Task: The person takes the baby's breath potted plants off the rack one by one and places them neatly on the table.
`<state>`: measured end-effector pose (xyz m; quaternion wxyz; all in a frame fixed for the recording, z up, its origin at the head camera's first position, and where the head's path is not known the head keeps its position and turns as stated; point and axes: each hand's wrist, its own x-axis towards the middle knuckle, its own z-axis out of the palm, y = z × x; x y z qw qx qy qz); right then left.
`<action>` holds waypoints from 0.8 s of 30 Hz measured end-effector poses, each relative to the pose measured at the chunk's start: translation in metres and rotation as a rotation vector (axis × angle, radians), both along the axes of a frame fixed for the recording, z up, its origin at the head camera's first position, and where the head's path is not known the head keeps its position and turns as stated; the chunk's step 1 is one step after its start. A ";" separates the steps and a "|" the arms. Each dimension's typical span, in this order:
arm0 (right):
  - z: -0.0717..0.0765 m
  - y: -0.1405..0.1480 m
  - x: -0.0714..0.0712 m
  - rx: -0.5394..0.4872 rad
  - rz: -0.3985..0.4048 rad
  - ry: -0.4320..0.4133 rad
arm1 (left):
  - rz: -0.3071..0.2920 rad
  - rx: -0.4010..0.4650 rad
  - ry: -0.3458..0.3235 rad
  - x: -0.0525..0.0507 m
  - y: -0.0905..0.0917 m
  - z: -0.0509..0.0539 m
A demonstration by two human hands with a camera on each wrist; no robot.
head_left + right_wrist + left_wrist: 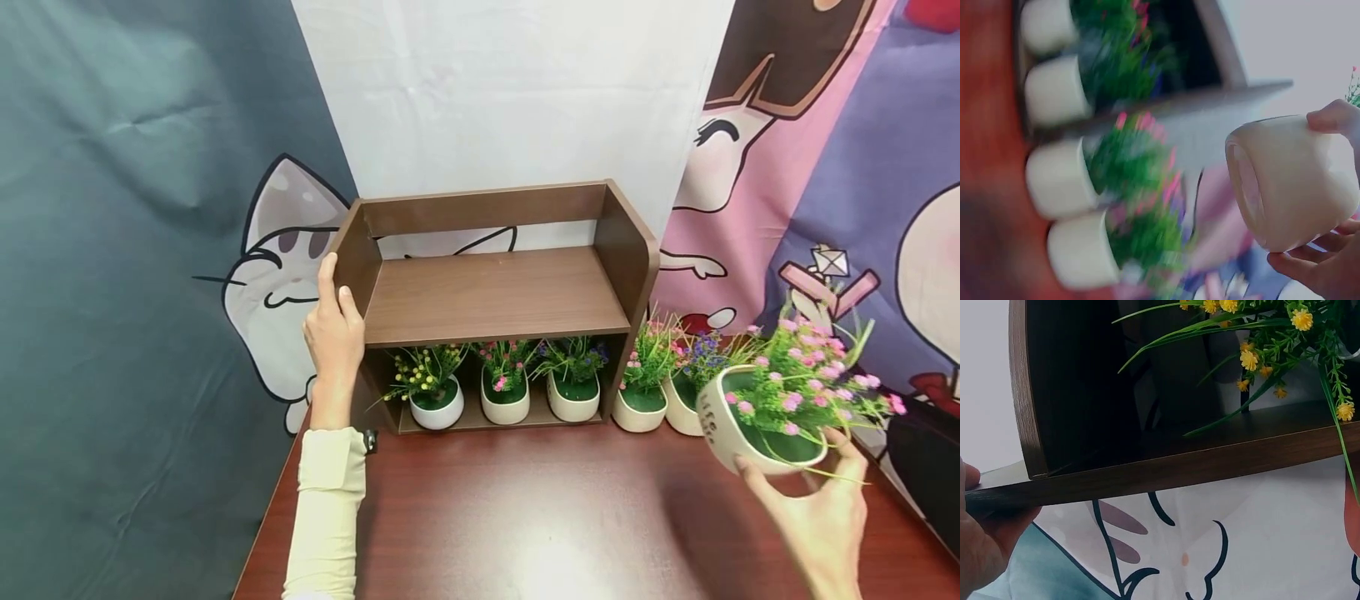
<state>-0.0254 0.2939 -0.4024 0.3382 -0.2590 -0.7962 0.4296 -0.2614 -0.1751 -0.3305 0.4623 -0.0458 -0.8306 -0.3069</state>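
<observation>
While the left hand [333,333] is gripping the front edge of the brown shelf's [495,292] left side panel, with fingers and thumb lying on opposite faces of it, a yellow-flowered pot [438,410] is standing nearest to it on the lower level. Next along, a pink-flowered pot [505,410] and a violet-flowered pot [573,406] are sharing that level. Just outside the right panel, two more pots, a nearer one [640,417] and one beside it [681,410], are standing on the red-brown table [480,508].

Farthest right, the right hand [821,508] is spreading fairly wide around a potted plant [776,421], holding it in the air over the table, thumb on one side and fingers on the other. Because the smooth pot is tilting, it could be slipping if that hold loosens; its trailing blades could also be snagging the neighbouring foliage if it passes too close. Any uneven pull by the left hand could be shifting the shelf.

The held pot is showing a rounded cream wall with dark lettering, and the right wrist view is revealing its recessed underside. Green filling is covering the inside, and pink blossoms and long, thin blades are spilling over the rim.
</observation>
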 end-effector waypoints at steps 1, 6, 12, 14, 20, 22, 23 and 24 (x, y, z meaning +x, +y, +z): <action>-0.005 0.007 0.001 -0.018 -0.013 -0.013 | 0.001 0.001 -0.001 0.000 0.000 0.000; -0.036 0.041 0.002 -0.061 -0.087 -0.073 | 0.000 0.001 -0.001 -0.001 0.000 0.000; -0.074 0.073 -0.007 -0.097 -0.136 -0.135 | 0.002 -0.004 -0.001 0.000 -0.001 0.001; -0.086 0.081 -0.014 -0.077 -0.139 -0.162 | 0.000 -0.011 -0.006 0.001 -0.001 0.002; -0.116 0.103 -0.039 0.013 -0.087 -0.179 | 0.001 -0.016 -0.015 0.002 -0.001 0.002; -0.123 0.109 -0.047 0.026 -0.065 -0.154 | -0.001 -0.017 -0.016 0.002 0.000 0.002; -0.125 0.112 -0.051 0.026 -0.063 -0.148 | 0.002 -0.018 -0.015 0.002 0.000 0.002; -0.126 0.114 -0.055 0.022 -0.061 -0.142 | 0.004 -0.018 -0.013 0.002 0.000 0.002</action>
